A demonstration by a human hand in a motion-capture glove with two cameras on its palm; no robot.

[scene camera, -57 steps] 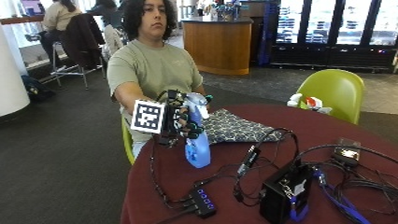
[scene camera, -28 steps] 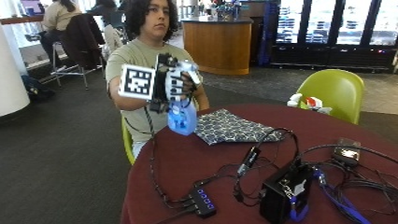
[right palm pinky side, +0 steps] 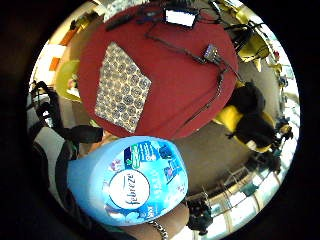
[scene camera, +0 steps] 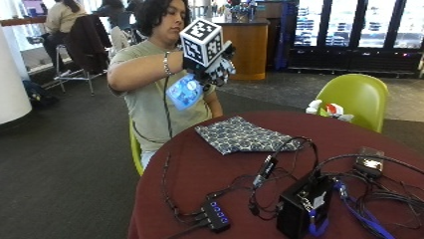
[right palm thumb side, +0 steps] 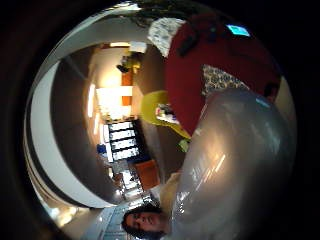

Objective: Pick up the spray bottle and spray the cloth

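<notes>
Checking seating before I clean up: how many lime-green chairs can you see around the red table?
2: one green chair stands empty at the table's far side; the other chair is under the person, mostly hidden. More may be out of view.

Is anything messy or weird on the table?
Nothing is spilled or broken. The cloth lies flat on the red table, a bit crooked near the edge. The gloved right hand holds the spray bottle tilted up in the air, well above the cloth.

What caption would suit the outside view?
Gloved right hand holds a blue spray bottle raised above the patterned cloth on the red table.
</notes>
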